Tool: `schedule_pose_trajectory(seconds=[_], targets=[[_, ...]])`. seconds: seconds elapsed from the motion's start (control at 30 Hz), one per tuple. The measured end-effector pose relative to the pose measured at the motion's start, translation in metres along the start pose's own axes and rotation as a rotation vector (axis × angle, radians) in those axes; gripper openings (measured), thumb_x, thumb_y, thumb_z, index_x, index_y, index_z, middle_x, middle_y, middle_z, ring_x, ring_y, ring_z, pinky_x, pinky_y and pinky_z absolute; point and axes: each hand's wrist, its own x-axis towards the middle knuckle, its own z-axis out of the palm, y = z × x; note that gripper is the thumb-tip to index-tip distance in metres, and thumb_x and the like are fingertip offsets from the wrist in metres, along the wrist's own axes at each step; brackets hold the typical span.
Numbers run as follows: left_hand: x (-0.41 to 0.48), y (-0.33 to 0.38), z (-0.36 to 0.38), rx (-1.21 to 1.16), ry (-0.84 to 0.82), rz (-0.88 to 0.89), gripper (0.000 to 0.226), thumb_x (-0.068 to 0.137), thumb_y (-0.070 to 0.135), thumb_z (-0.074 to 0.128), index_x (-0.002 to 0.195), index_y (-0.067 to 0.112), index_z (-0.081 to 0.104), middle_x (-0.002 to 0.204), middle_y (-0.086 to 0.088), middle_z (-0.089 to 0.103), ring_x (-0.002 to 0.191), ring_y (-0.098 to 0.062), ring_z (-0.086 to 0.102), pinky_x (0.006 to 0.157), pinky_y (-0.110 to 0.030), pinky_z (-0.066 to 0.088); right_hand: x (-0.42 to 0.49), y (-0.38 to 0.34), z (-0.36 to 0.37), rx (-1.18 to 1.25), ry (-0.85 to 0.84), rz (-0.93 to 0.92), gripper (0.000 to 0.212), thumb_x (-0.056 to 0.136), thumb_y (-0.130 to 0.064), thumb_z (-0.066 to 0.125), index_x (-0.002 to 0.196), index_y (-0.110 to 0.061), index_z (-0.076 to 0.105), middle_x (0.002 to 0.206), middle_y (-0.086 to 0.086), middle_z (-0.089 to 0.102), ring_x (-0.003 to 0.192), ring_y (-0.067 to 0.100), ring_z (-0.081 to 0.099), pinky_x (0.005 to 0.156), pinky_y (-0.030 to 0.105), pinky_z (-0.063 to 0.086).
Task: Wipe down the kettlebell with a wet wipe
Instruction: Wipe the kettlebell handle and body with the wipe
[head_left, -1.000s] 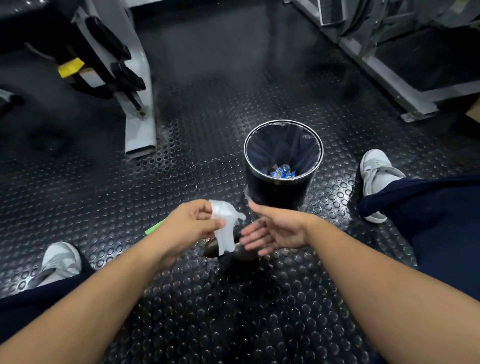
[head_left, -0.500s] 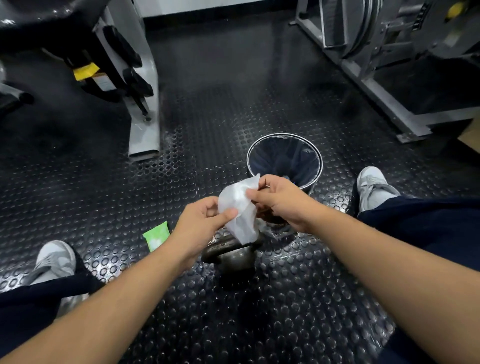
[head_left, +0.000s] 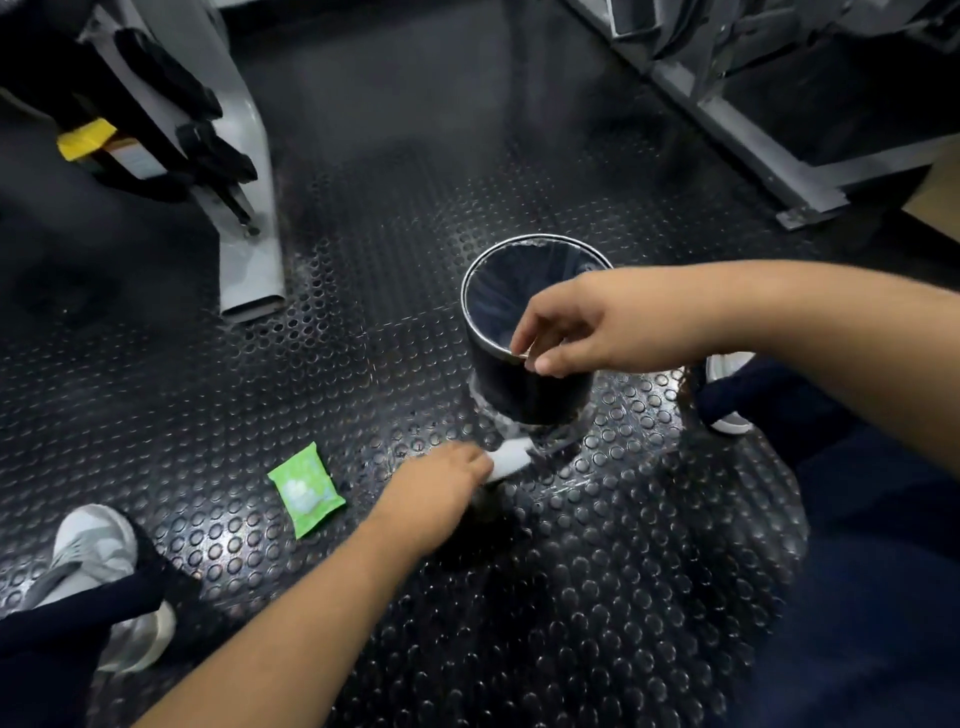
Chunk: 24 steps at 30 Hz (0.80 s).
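Observation:
The kettlebell (head_left: 487, 508) stands on the studded rubber floor in front of me, dark and mostly hidden under my left hand (head_left: 434, 491). That hand grips a white wet wipe (head_left: 511, 456) and presses it on the kettlebell's top; the wipe's end sticks out past the fingertips. My right hand (head_left: 587, 325) is higher up, at the near rim of the black waste bin (head_left: 519, 387), with thumb and forefinger pinching the rim. It does not touch the wipe or the kettlebell.
A green wet-wipe packet (head_left: 306, 488) lies on the floor left of the kettlebell. My shoes (head_left: 96, 545) and dark trouser legs flank the spot. Grey gym machine frames stand at the back left (head_left: 244, 218) and back right (head_left: 753, 135).
My right hand let go of the wipe and moved up to the bin's rim. My left hand carried the wipe down onto the kettlebell.

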Motion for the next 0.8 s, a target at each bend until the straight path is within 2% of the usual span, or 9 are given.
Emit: schedule_pose_trajectory(seconds=[0.1,0.17,0.27,0.33,0.43,0.57,0.63,0.7,0.8], targets=[[-0.010,-0.006,0.024,-0.040,-0.004,0.075,0.029,0.092,0.013,0.059,0.118,0.021,0.065,0.161,-0.005,0.040,0.143,-0.027,0.044,0.108,-0.045,0.049,-0.011,0.009,-0.008,0.043,0.011,0.003,0.020,0.097,-0.038,0.068,0.116,-0.037,0.066,0.098,-0.012,0.078,0.093,0.003,0.072,0.095,0.036,0.056],[-0.016,-0.007,0.025,-0.064,0.008,0.088,0.030,0.093,0.032,0.056,0.116,0.019,0.068,0.162,-0.004,0.039,0.147,-0.027,0.040,0.112,-0.046,0.046,-0.007,0.009,-0.009,-0.072,0.031,0.006,0.022,0.095,-0.042,0.068,0.117,-0.039,0.064,0.102,-0.018,0.075,0.096,0.002,0.069,0.096,0.037,0.055],[-0.024,0.003,0.017,-0.125,0.021,0.000,0.049,0.095,0.059,0.044,0.119,0.021,0.063,0.160,-0.001,0.042,0.145,-0.022,0.041,0.114,-0.043,0.042,0.006,0.004,-0.002,-0.115,0.038,-0.022,0.022,0.097,-0.039,0.067,0.118,-0.037,0.066,0.109,-0.020,0.072,0.102,0.004,0.067,0.098,0.033,0.052],[-0.018,0.010,0.012,-0.173,0.096,-0.042,0.046,0.100,0.056,0.043,0.128,0.023,0.057,0.155,0.001,0.045,0.139,-0.021,0.046,0.109,-0.041,0.047,0.020,0.008,0.018,-0.178,0.002,0.001,0.021,0.097,-0.034,0.065,0.118,-0.034,0.069,0.111,-0.016,0.073,0.104,0.008,0.066,0.098,0.033,0.051],[-0.001,0.015,0.010,-0.200,0.100,-0.088,0.039,0.100,0.029,0.054,0.139,0.022,0.057,0.147,0.004,0.052,0.131,-0.020,0.051,0.095,-0.038,0.053,0.056,0.027,0.073,-0.284,-0.063,0.038,0.025,0.096,-0.022,0.063,0.118,-0.027,0.073,0.111,-0.006,0.075,0.104,0.018,0.068,0.087,0.027,0.050],[0.017,0.012,0.014,-0.153,0.015,-0.161,0.030,0.085,0.014,0.066,0.114,0.023,0.069,0.118,0.009,0.065,0.111,-0.019,0.060,0.080,-0.032,0.053,0.106,0.059,0.154,-0.268,-0.074,0.103,0.032,0.091,-0.009,0.059,0.121,-0.013,0.071,0.113,0.009,0.074,0.107,0.030,0.069,0.082,0.031,0.052],[0.023,0.010,0.019,-0.126,0.040,-0.168,0.028,0.089,0.018,0.065,0.115,0.025,0.070,0.122,0.010,0.066,0.111,-0.018,0.062,0.084,-0.031,0.052,0.118,0.073,0.186,-0.196,-0.046,0.092,0.029,0.092,-0.011,0.060,0.120,-0.011,0.070,0.114,0.011,0.074,0.107,0.031,0.069,0.086,0.033,0.051],[0.027,0.009,0.021,-0.135,0.048,-0.154,0.032,0.097,0.025,0.061,0.129,0.023,0.067,0.137,0.009,0.061,0.120,-0.019,0.060,0.095,-0.031,0.050,0.120,0.084,0.206,-0.055,0.011,0.071,0.029,0.090,-0.020,0.070,0.118,-0.015,0.070,0.111,0.008,0.076,0.102,0.025,0.071,0.085,0.031,0.050],[0.025,0.005,0.024,-0.162,0.038,-0.179,0.037,0.102,0.034,0.057,0.136,0.023,0.064,0.144,0.009,0.058,0.123,-0.019,0.059,0.099,-0.034,0.051,0.122,0.097,0.211,0.031,0.034,0.050,0.021,0.083,-0.014,0.074,0.103,-0.018,0.070,0.097,0.002,0.075,0.089,0.019,0.068,0.079,0.032,0.050]])
